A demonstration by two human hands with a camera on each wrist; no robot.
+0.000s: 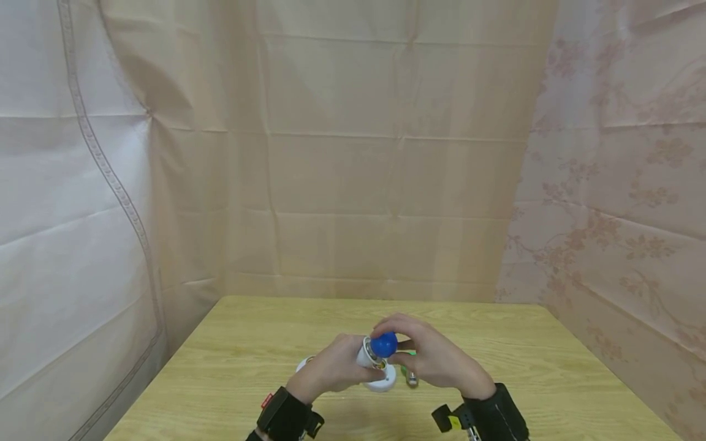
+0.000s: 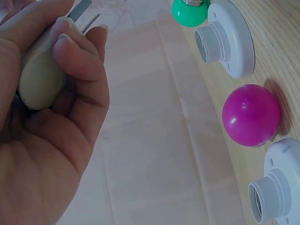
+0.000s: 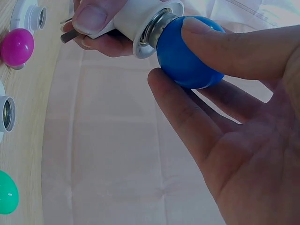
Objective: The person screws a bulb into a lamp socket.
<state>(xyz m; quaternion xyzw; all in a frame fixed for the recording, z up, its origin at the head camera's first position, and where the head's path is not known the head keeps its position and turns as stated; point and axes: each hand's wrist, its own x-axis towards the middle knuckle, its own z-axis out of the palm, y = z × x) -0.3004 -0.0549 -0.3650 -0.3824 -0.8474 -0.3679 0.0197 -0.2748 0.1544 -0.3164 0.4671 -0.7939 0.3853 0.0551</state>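
Observation:
My left hand (image 1: 342, 366) holds a white plug-in lamp socket (image 3: 129, 21) above the table, fingers wrapped round its body. Two metal prongs (image 3: 70, 36) stick out past those fingers. A blue light bulb (image 3: 176, 56) points its silver screw base into the socket's flared mouth, with part of the thread still showing. Thumb and fingers of my right hand (image 1: 436, 356) pinch the bulb's round glass from both sides. In the left wrist view the blue bulb is out of sight, and only the socket's rounded end (image 2: 42, 82) shows within the palm.
On the wooden table (image 1: 265, 324) stand two white round-based lamp holders, one (image 2: 241, 42) by a green bulb (image 2: 187, 13), the other (image 2: 276, 187) beyond a magenta bulb (image 2: 251, 116). Beige cloth (image 1: 342, 184) hangs behind the table, with more cloth at both sides.

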